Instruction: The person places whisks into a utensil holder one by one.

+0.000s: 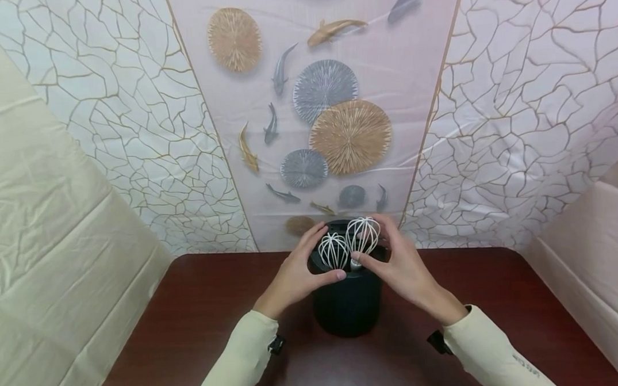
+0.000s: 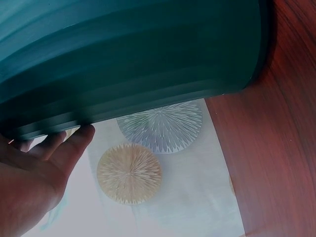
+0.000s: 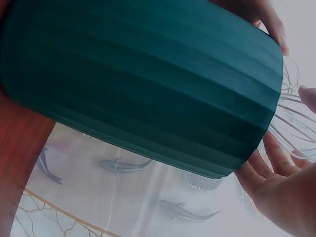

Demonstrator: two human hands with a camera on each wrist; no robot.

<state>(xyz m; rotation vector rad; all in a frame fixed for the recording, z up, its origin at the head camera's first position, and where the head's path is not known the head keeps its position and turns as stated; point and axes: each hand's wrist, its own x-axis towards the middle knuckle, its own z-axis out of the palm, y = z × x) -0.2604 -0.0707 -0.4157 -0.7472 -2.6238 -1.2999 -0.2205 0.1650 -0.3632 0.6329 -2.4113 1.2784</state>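
A dark green ribbed utensil holder [image 1: 347, 309] stands upright on the table, with two white-wired whisks, heads up, in its opening. The smaller whisk [image 1: 334, 249] is at the left; the larger whisk [image 1: 363, 235] rises higher at the right. My left hand [image 1: 296, 272] grips the holder's rim, thumb in front and fingers at the far side. With its thumb near the base of the wires, my right hand [image 1: 402, 268] holds the larger whisk. In the right wrist view, whisk wires [image 3: 292, 118] stick out past the rim. Inside the holder, the whisk handles are mostly hidden.
The reddish-brown table [image 1: 206, 330] extends to both sides of the holder. A patterned cloth backdrop [image 1: 181, 123] with fish and round shapes hangs behind it. Pale cloth panels stand at the left [image 1: 47, 239] and right [image 1: 596, 255].
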